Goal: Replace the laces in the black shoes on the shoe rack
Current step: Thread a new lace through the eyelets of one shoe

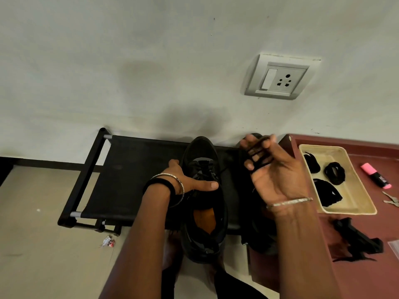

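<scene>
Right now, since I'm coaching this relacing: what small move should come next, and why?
Probably unwind the black lace looped round the fingers of the right hand and bring one end down to the shoe: the left hand holds it steady at the rack, and the lace is bundled.

- First shoe (203, 234): tongue partly hidden under the left hand (185, 180).
- Second shoe (262, 242): mostly hidden behind the right hand (274, 175) and forearm.
- Lace (257, 155) round the right fingers: blurred, ends untraceable.
- Shoe rack (133, 180): right end hidden by the shoes.
- Keys (391, 200): cut by the right edge.
- Floor scrap (108, 241): too small to identify.
- Black object (356, 238) on the table (367, 277): kind unclear.
</scene>
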